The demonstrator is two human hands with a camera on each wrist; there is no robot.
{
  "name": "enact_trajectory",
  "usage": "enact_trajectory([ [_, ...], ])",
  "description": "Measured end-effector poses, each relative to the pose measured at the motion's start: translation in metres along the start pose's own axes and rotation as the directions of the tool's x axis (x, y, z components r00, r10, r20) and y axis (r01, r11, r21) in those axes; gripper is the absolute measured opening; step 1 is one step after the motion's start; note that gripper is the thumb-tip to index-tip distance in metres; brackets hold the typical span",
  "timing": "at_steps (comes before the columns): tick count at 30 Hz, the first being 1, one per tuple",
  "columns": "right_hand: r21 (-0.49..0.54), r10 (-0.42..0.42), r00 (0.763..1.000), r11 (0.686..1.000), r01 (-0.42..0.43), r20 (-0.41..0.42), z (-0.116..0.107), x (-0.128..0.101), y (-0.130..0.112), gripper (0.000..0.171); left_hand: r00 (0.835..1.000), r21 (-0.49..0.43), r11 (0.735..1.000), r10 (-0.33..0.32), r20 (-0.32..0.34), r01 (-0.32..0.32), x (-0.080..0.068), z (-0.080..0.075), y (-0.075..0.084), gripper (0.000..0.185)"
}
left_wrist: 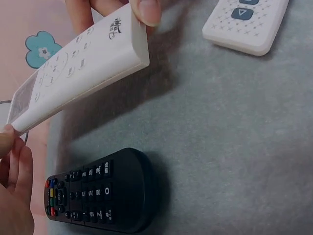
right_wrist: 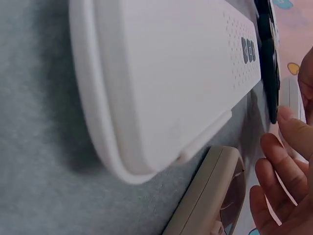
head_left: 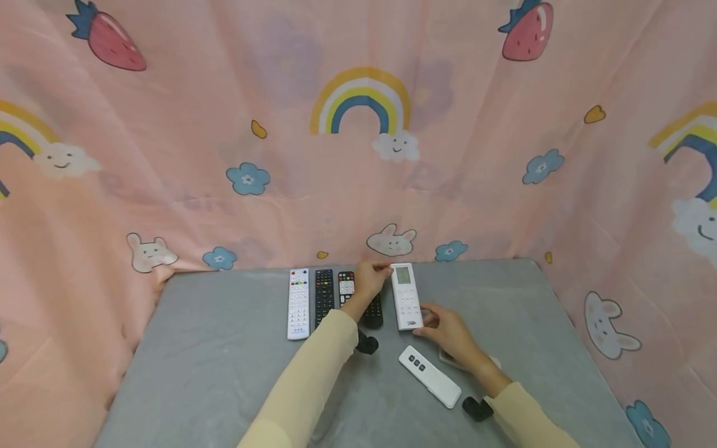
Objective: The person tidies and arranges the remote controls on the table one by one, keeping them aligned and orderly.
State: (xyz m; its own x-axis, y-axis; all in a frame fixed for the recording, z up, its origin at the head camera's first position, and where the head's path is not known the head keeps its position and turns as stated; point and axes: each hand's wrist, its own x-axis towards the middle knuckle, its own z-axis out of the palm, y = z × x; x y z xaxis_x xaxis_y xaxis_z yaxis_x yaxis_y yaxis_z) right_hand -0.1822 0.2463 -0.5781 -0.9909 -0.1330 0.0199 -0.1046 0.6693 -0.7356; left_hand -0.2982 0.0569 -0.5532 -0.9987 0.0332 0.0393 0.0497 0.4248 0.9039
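A white air conditioner remote (head_left: pixel 407 302) with a small display is held at both ends, tilted over the grey table in the left wrist view. My left hand (head_left: pixel 370 280) pinches its display end at the corner. At the opposite, logo end, my right hand (head_left: pixel 450 331) grips it with thumb and fingers. Just left of it lies a black remote (left_wrist: pixel 100 191), partly covered by my left arm in the head view. Closer to me, a white remote with three dark buttons (head_left: pixel 430 376) lies slantwise. A beige remote (right_wrist: pixel 208 191) rests partly hidden under my right hand.
Left of my hands, a white remote (head_left: pixel 298 305) and two more dark remotes, one black (head_left: pixel 323 295) and one with a pale button panel (head_left: pixel 346 285), stand in a row. A pink patterned curtain (head_left: pixel 313 211) borders the table (head_left: pixel 218 348) at the back and sides.
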Motion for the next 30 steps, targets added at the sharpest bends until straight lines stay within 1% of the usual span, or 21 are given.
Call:
enact_trajectory([
  [6, -0.033, 0.031, 1.000, 0.999, -0.031, 0.005, 0.001, 0.005, -0.005, 0.060, 1.000, 0.031, 0.999, 0.020, -0.004, -0.020, 0.004, 0.000, 0.000, 0.015],
  [9, -0.039, 0.048, 0.999, 0.998, -0.047, 0.012, 0.002, 0.007, -0.007, 0.060, 0.999, 0.084, 0.996, 0.036, 0.000, -0.036, 0.007, 0.000, 0.000, 0.014],
  [13, -0.055, 0.060, 0.998, 0.997, -0.059, 0.018, 0.004, 0.010, -0.010, 0.059, 0.999, 0.164, 0.986, 0.029, 0.018, -0.031, 0.011, 0.001, -0.002, 0.012],
  [16, -0.074, 0.064, 0.998, 0.995, -0.063, 0.020, 0.005, 0.012, -0.011, 0.058, 0.999, 0.185, 0.983, 0.005, 0.039, -0.012, 0.014, 0.003, -0.003, 0.012],
  [19, -0.095, 0.074, 0.997, 0.993, -0.071, 0.023, 0.006, 0.014, -0.011, 0.058, 0.999, 0.200, 0.980, -0.002, 0.053, -0.009, 0.015, 0.005, -0.006, 0.013],
  [24, -0.106, 0.087, 0.996, 0.991, -0.082, 0.036, 0.007, 0.017, -0.013, 0.059, 0.998, 0.232, 0.972, 0.015, 0.057, -0.027, 0.016, 0.006, -0.012, 0.015],
  [27, -0.110, 0.086, 0.996, 0.991, -0.081, 0.034, 0.008, 0.019, -0.013, 0.058, 0.998, 0.252, 0.967, 0.018, 0.064, -0.034, 0.016, 0.006, -0.013, 0.017],
  [30, -0.115, 0.087, 0.996, 0.990, -0.083, 0.032, 0.009, 0.021, -0.013, 0.056, 0.997, 0.290, 0.956, 0.025, 0.070, -0.044, 0.016, 0.006, -0.013, 0.017],
])
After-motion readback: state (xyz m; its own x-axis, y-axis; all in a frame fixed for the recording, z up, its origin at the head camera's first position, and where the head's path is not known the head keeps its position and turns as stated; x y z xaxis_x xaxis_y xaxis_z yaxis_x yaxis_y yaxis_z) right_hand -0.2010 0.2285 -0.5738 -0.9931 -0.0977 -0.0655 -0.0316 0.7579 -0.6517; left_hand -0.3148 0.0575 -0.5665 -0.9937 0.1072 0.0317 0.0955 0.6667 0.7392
